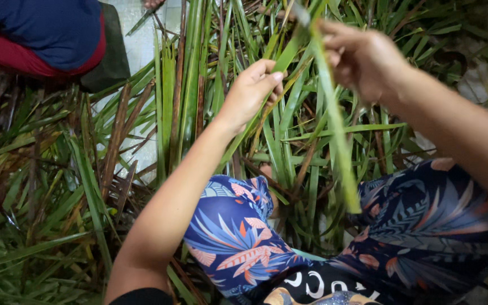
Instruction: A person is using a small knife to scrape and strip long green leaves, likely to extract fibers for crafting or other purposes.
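Far to the left of my hands sits another person in blue and red (46,39), with the heap of long leaves (57,186) spread below, seemingly unworked. My left hand (251,90) pinches a green leaf strip (334,130); my right hand (362,59) grips its upper part, fingers closed. The strip hangs between my patterned knees (238,231). I judge most leaves remain.

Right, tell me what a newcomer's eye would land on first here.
First, the two bare hands raised at the top centre: the left hand and right hand both grip one long green leaf, which hangs down between the knees. Next, the bright floral-print trousers at the bottom. All around lies a heap of long green and brown leaves, and another person's blue and red clothing shows top left.
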